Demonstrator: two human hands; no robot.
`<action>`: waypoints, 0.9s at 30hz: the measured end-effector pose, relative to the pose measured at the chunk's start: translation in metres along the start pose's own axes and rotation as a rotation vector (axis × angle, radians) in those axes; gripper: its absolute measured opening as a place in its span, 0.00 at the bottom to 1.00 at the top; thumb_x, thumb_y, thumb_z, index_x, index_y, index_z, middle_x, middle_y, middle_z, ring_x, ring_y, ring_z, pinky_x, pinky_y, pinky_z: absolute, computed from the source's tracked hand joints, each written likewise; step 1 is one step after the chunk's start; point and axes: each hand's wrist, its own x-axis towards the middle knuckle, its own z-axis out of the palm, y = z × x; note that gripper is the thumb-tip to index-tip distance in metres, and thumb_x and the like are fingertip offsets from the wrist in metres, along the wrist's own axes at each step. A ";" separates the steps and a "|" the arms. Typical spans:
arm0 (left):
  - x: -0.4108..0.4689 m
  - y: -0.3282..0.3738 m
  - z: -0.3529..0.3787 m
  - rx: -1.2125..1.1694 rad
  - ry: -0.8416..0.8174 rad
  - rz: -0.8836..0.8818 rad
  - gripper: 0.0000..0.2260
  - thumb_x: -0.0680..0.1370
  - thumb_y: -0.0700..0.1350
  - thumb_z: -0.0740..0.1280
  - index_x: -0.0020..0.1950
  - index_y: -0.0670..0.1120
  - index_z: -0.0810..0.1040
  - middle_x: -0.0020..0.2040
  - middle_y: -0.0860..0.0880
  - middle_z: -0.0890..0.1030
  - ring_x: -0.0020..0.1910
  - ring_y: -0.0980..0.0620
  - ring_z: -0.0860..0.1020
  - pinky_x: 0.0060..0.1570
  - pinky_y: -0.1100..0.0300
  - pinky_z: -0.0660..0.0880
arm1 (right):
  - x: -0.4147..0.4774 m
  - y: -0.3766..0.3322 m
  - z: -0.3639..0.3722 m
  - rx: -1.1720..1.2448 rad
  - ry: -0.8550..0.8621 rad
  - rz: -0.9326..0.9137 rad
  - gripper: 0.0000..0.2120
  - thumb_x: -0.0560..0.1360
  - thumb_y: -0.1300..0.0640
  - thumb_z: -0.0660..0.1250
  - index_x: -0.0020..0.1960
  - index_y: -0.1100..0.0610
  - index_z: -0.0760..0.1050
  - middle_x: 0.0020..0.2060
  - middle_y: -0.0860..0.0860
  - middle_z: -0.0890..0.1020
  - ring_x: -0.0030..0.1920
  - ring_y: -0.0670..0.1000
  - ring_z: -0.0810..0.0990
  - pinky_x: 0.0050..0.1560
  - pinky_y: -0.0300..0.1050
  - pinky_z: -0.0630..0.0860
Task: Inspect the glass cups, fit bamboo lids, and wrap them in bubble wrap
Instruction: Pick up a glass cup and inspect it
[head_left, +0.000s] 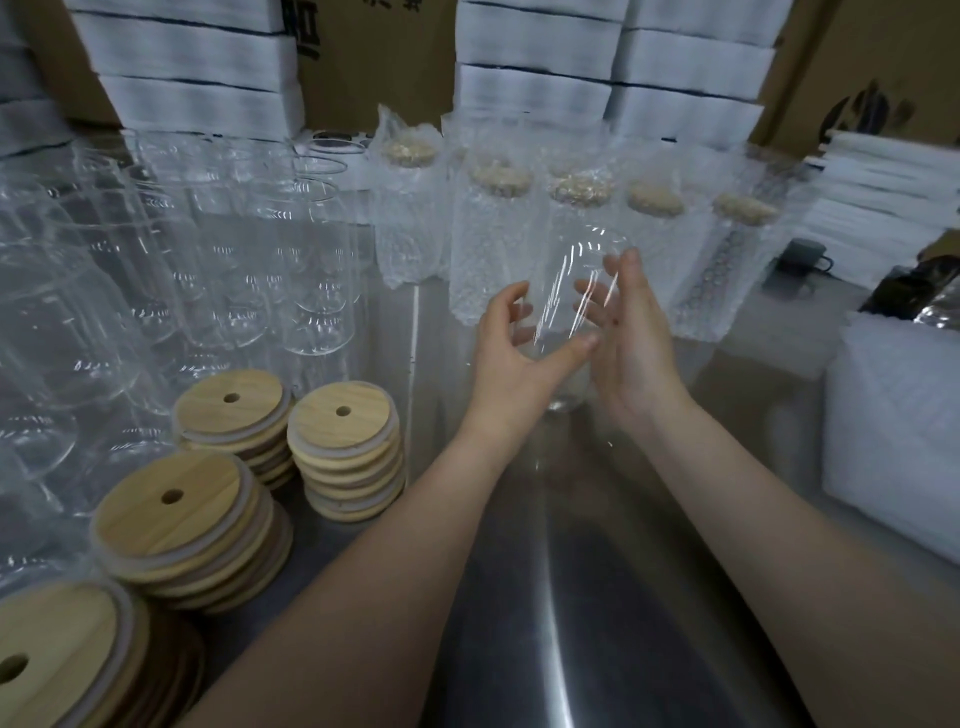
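Note:
A clear glass cup (569, 291) is held tilted above the steel table, its mouth pointing up and away from me. My left hand (511, 353) grips it from the left, thumb and fingers curled round its lower body. My right hand (631, 338) lies against its right side with the fingers straight. Several stacks of bamboo lids (345, 452) with centre holes sit at the lower left. Bare glass cups (223, 270) crowd the left. A row of lidded cups wrapped in bubble wrap (493, 249) stands behind my hands.
White foam sheets (893, 457) are piled at the right edge. Bundles of white packing material (535, 88) and cardboard boxes (374, 57) line the back. The steel table (571, 597) shows below my forearms. A dark object (904, 291) lies at the far right.

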 end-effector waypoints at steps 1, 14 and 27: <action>0.001 0.001 -0.001 -0.037 0.018 -0.014 0.30 0.72 0.39 0.76 0.71 0.47 0.68 0.66 0.46 0.73 0.63 0.51 0.75 0.62 0.56 0.75 | 0.001 0.000 -0.001 0.022 -0.018 0.027 0.11 0.83 0.45 0.56 0.56 0.49 0.75 0.46 0.49 0.83 0.42 0.42 0.83 0.46 0.43 0.79; 0.014 -0.001 -0.010 -0.380 0.000 -0.181 0.22 0.83 0.47 0.60 0.75 0.43 0.66 0.69 0.39 0.74 0.69 0.41 0.73 0.71 0.42 0.67 | 0.003 0.018 -0.003 -0.100 -0.310 0.229 0.28 0.82 0.37 0.45 0.66 0.53 0.73 0.59 0.50 0.82 0.61 0.50 0.81 0.59 0.47 0.76; 0.014 -0.008 -0.009 -0.304 0.094 -0.029 0.14 0.82 0.43 0.62 0.67 0.54 0.73 0.50 0.56 0.80 0.47 0.62 0.81 0.47 0.66 0.77 | -0.002 0.022 -0.003 -0.103 -0.133 0.054 0.32 0.73 0.40 0.68 0.69 0.57 0.66 0.59 0.56 0.81 0.50 0.53 0.84 0.43 0.48 0.80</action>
